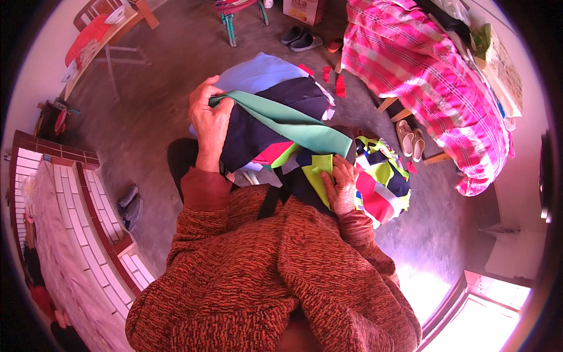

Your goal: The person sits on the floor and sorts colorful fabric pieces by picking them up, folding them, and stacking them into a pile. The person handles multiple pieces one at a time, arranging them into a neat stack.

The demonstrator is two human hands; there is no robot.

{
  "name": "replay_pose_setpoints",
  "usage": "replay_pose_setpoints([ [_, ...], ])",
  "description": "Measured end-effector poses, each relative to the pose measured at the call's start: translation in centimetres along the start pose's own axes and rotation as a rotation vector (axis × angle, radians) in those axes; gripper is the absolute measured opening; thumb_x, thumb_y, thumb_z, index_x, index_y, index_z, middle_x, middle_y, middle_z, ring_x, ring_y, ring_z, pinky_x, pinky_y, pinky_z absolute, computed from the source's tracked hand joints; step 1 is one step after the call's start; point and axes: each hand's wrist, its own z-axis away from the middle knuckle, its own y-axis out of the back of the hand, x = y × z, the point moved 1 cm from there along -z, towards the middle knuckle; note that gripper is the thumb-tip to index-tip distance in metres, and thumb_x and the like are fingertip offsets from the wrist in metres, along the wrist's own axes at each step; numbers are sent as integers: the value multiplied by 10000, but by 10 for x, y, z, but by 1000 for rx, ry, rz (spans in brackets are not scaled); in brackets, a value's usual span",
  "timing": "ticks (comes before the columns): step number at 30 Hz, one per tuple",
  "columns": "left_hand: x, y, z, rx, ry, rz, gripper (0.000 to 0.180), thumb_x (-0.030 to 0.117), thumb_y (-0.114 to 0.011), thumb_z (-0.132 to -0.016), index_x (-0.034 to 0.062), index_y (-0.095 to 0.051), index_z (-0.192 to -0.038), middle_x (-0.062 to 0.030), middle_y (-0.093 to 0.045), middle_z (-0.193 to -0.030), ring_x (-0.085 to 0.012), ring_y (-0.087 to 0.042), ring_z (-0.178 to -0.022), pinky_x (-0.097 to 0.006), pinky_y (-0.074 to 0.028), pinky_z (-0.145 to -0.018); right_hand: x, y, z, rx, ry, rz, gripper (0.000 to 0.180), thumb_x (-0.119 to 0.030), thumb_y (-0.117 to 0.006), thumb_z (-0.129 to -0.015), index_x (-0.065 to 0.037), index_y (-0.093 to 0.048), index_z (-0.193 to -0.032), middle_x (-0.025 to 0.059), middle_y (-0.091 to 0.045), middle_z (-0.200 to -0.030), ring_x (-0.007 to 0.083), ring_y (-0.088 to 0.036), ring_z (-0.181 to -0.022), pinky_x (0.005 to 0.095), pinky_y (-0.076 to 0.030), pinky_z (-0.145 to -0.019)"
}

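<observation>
Teal fabric strip (319, 138) lifted, pinched in left hand (209, 120); right hand (341, 186) on lime scrap (318, 176), grip unclear; multicoloured scrap heap (374, 192) apparently left.

Printed lettering (298, 3), cardboard box (305, 13), too small

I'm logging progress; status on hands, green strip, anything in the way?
Left hand pinching green strip at one end. Right hand on lime cloth. Strip slants over dark cloth; nothing seen blocking.
</observation>
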Motion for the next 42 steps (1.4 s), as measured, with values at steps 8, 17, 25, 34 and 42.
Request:
replay_pose_setpoints([
  [8,1,20,1,-4,650,677,88,23,-571,-731,52,-555,-812,-34,-588,-779,-121,-566,-618,-306,-509,-548,1,-3,1,60,13,-27,191,-132,-653,-775,-1,-632,-912,118,-601,-1112,300,-490,-1141,439,-331,-933],
  [17,22,27,-10,-252,737,927,245,135,-527,-817,21,-584,-1027,-112,-645,-925,-272,-650,-800,-416,-550,-660,-2,-1,-1,35,19,28,215,-168,-654,-767,-14,-639,-916,92,-615,-1081,275,-507,-1117,443,-324,-941],
  [25,71,-43,-54,-648,682,1003,218,147,-522,-861,3,-560,-1020,-183,-640,-960,-372,-642,-863,-470,-541,-749,-3,-2,-3,44,19,40,182,-168,-653,-764,-25,-637,-876,76,-620,-1052,261,-513,-1107,444,-320,-933],
  [34,102,-99,-150,-714,393,1199,202,79,-577,-817,-37,-580,-983,-133,-613,-968,-316,-621,-917,-511,-529,-810,-2,1,-1,35,19,49,222,-147,-673,-747,-7,-635,-915,91,-618,-1055,261,-507,-1120,428,-329,-932],
  [42,-43,-35,-129,-365,588,970,263,121,-522,-845,-33,-579,-1051,-181,-598,-1132,-282,-566,-1064,-467,-416,-964,-1,-4,-3,70,35,24,188,-146,-676,-733,-10,-629,-854,82,-627,-1029,261,-526,-1085,438,-317,-928],
])
